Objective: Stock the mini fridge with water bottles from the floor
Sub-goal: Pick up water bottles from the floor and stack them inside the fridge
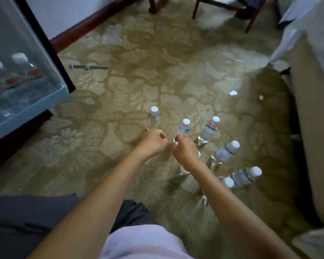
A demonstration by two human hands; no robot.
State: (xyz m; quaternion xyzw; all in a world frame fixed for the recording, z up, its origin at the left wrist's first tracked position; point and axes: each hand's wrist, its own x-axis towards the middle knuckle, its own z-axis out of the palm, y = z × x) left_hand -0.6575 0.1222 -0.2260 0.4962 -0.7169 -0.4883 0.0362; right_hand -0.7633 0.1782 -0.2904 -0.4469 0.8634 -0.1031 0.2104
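On the patterned carpet (101, 150), head view, frame soft with blur: both bare arms reach forward and down to a cluster of upright water bottles with white caps. Left hand (153, 142) sits at the foot of the far-left bottle (153, 118), fingers curled round its lower body; only cap and shoulders show above the knuckles. Right hand (184, 149), just beside the left, has fingers and thumb curled round the lower part of the second bottle (183, 128), with a bit of clear plastic showing at the thumb. To the right of these, four more bottles stand apart from the hands in a loose curve: third bottle (209, 130), fourth bottle (225, 153), fifth bottle (245, 175) and a sixth bottle (228, 182) close beside the fifth. Another bottle (184, 170) stands under the right wrist, mostly hidden. Mini fridge (26, 116) at the left edge, well apart from the cluster, open toward the camera; two stocked bottles (19, 57) with white caps and red label bands stand inside, blurred. Beyond it, a thin metal rod (88, 67) lies flat on the carpet, and crumpled clear plastic (112, 34) lies near the dark baseboard. A white scrap (233, 93) lies further right. Chair legs (195, 8) at top; beige furniture (316, 128) along the right edge.
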